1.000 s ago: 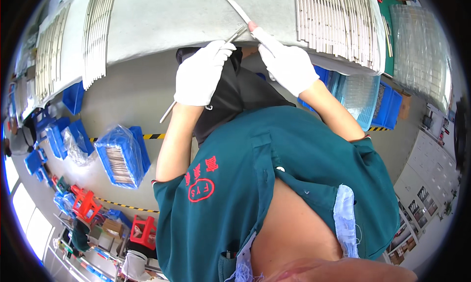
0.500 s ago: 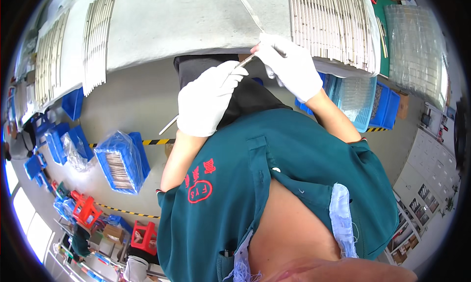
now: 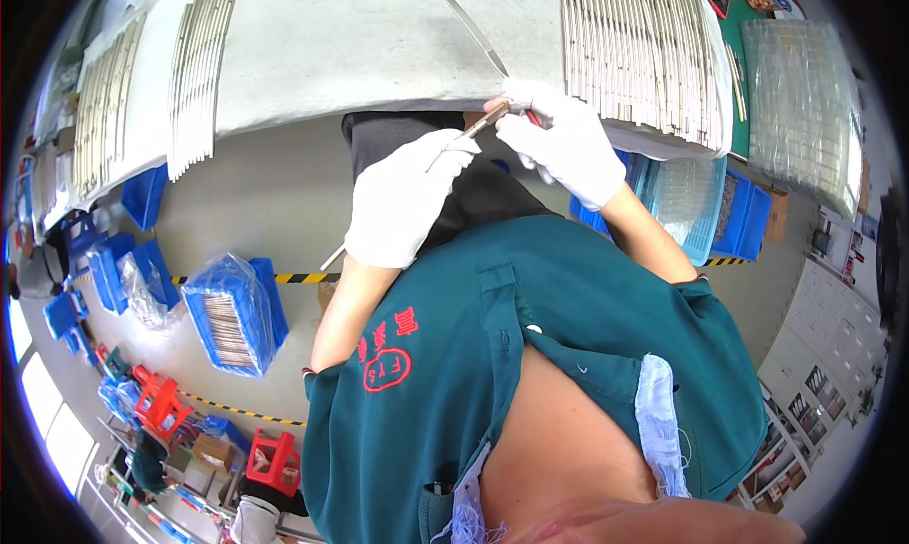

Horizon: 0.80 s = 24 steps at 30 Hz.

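Beside a pale cloth-covered table (image 3: 379,56), I'm watching the white-gloved left hand (image 3: 402,200) pinching a slender silver metal rod (image 3: 486,121), the white-gloved right hand (image 3: 568,146) gripping a narrow metal blade (image 3: 475,36).

Gloved hands: two were in view, the left hand (image 3: 402,198) and the right hand (image 3: 565,146).
Held rod (image 3: 483,124): there was one.
Thin flat tool (image 3: 476,37): there was one.
Rod rows: three lay on the table (image 3: 379,47), a far-left row (image 3: 106,108), a near-left row (image 3: 202,71) and a right row (image 3: 639,61); the rods in each were too close-set to count.
Red stools: two showed, a nearer stool (image 3: 275,462) and a farther stool (image 3: 163,404).
Light-blue basket (image 3: 691,203): there was one.
Clear tray stack (image 3: 805,108): there was one.
Cardboard boxes (image 3: 213,452): at least two showed.
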{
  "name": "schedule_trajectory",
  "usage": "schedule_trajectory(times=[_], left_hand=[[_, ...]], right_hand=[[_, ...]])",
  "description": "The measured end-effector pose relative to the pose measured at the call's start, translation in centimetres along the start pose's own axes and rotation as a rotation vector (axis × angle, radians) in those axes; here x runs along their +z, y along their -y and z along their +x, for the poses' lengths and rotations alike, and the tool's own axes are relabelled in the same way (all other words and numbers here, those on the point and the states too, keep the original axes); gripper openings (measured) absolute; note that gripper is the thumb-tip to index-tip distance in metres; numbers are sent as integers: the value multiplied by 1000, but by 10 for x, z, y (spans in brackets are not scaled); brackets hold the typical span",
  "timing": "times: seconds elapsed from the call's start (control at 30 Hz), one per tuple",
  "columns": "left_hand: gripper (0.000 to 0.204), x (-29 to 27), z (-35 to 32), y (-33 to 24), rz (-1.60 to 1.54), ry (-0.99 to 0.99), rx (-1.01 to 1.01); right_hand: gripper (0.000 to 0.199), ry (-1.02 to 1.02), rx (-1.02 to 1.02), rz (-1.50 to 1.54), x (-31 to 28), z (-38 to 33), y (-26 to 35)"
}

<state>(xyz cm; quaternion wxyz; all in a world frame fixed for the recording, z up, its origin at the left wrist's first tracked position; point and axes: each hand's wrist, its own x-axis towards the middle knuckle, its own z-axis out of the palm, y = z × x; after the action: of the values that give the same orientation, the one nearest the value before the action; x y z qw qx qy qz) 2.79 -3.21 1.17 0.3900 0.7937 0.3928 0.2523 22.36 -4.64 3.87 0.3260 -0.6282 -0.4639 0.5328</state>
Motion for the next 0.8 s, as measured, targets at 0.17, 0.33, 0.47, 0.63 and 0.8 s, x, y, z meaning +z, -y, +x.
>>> schedule_trajectory(times=[0.17, 0.33, 0.47, 0.63, 0.8], left_hand=[[26, 1, 0, 0, 37, -5, 33], [25, -1, 1, -1, 15, 21, 10], [23, 0, 1, -3, -66, 25, -31], [20, 0, 1, -2, -58, 15, -24], [18, 2, 2, -5, -11, -33, -54]], right_hand=[[25, 3, 60, 18, 0, 2, 2], [25, 2, 32, 49, -1, 0, 1], [27, 23, 56, 31, -2, 1, 3], [28, -17, 22, 28, 0, 1, -2], [27, -5, -39, 46, 2, 2, -2]])
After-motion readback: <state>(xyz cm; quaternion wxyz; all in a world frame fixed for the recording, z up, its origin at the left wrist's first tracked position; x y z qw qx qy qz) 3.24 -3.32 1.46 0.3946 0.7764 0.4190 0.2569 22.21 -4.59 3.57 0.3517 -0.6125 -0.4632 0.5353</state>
